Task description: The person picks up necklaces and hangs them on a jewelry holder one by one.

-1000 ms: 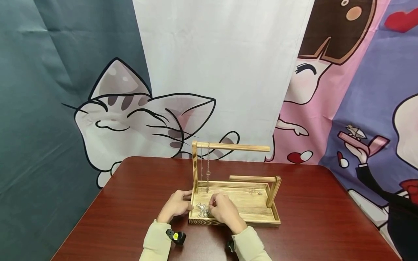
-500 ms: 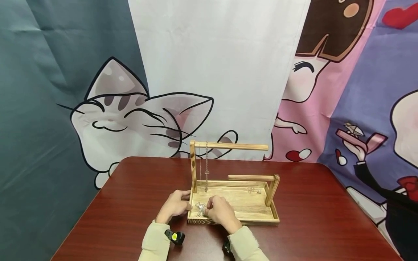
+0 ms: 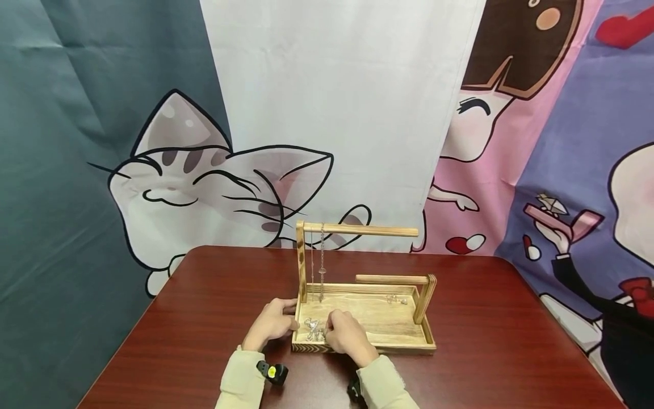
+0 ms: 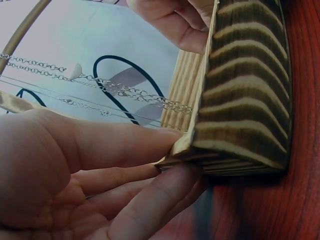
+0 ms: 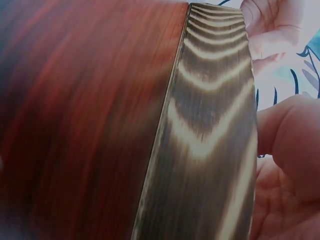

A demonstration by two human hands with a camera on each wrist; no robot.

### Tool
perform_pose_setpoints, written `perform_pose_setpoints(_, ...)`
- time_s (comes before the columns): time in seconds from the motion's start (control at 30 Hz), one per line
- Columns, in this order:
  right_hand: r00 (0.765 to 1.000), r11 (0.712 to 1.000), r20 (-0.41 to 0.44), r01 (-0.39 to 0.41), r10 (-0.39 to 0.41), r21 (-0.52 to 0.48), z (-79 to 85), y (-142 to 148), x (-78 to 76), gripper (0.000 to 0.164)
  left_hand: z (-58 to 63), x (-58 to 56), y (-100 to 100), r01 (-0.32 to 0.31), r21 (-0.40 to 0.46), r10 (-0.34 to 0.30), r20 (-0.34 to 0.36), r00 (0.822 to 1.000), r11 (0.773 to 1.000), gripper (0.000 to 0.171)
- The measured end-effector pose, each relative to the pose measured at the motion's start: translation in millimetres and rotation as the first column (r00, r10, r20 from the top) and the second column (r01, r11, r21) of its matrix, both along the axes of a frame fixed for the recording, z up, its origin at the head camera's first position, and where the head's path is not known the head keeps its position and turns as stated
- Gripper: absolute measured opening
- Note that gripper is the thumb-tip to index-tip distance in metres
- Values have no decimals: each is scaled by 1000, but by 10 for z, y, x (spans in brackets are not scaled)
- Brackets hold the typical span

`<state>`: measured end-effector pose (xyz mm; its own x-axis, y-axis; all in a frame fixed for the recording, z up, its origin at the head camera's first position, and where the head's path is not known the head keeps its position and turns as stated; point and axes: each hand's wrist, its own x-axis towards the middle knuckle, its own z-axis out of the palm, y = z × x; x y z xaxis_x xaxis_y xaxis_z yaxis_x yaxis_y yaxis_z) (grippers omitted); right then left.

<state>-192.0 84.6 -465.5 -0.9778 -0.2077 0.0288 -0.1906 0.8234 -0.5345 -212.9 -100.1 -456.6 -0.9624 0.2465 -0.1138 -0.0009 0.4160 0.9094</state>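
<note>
My left hand (image 4: 90,150) grips the wooden tray (image 4: 240,90) at a corner, one digit at the rim, another against the outside of the end wall. Tray wall facing me: dark wood, pale wavy grain. Red-brown table (image 4: 305,100) fills the right edge. My right hand (image 4: 175,22) is cut off at the top, fingers bent, partly behind the tray wall; whatever they hold is hidden. Chain necklace (image 4: 150,96) crosses from the wooden rod (image 4: 23,27), pale pendant (image 4: 76,71) along it. Thinner necklace (image 4: 82,104) runs just beside, small clasp visible. Behind: white printed cloth (image 4: 140,40), black curved lines, grey patches.
</note>
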Motion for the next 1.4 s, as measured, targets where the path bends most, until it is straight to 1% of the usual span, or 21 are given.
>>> perform_pose_setpoints(0.13, 1000, 999, -3, -25, 25, -27, 23, 41, -12, 16, 4, 1, -2, -3, 3, 3, -1, 1000, 1000, 64)
perform_pose_setpoints(0.23, 998, 993, -11, -55, 54, -101, 53, 83, -38, 14, 9, 0, -1, -5, -1, 5, -6, 1000, 1000, 65)
perform_pose_setpoints(0.3, 997, 984, -20, -72, 70, -166, 74, 109, -62, 12, 11, 2, 2, -9, -3, 9, -8, 1000, 1000, 65)
perform_pose_setpoints(0.4, 997, 965, -22, -77, 74, -251, 90, 137, -90, 11, 13, 9, 2, -10, -5, 10, -3, 1000, 1000, 64)
perform_pose_setpoints(0.47, 997, 952, -7, -71, 73, -297, 85, 152, -108, 9, 14, 13, 0, -5, -6, 5, -1, 1000, 1000, 64)
perform_pose_setpoints(0.57, 996, 937, 14, -76, 86, -342, 77, 168, -125, 8, 18, 16, -2, -4, -10, 4, 11, 1000, 1000, 64)
perform_pose_setpoints(0.63, 995, 930, 22, -86, 101, -357, 79, 173, -134, 8, 22, 12, 0, -5, -16, 5, 7, 1000, 1000, 64)
perform_pose_setpoints(0.77, 996, 940, 20, -80, 91, -332, 93, 183, -141, 6, 36, 7, 5, -18, -22, 18, 9, 1000, 1000, 65)
perform_pose_setpoints(0.9, 996, 956, 51, -53, 70, -288, 92, 195, -129, 7, 26, 11, 5, -18, -17, 18, 16, 1000, 1000, 65)
perform_pose_setpoints(1.03, 994, 972, 83, -48, 68, -229, 86, 202, -97, 9, 4, 14, 5, -13, -11, 13, 15, 1000, 1000, 64)
perform_pose_setpoints(1.17, 994, 985, 84, -49, 64, -166, 96, 207, -76, 9, 3, 10, 3, -17, -13, 17, 9, 1000, 1000, 64)
perform_pose_setpoints(1.4, 998, 998, 43, -35, 37, -54, 110, 224, -58, 13, 19, 7, 3, -18, -20, 18, 7, 1000, 1000, 64)
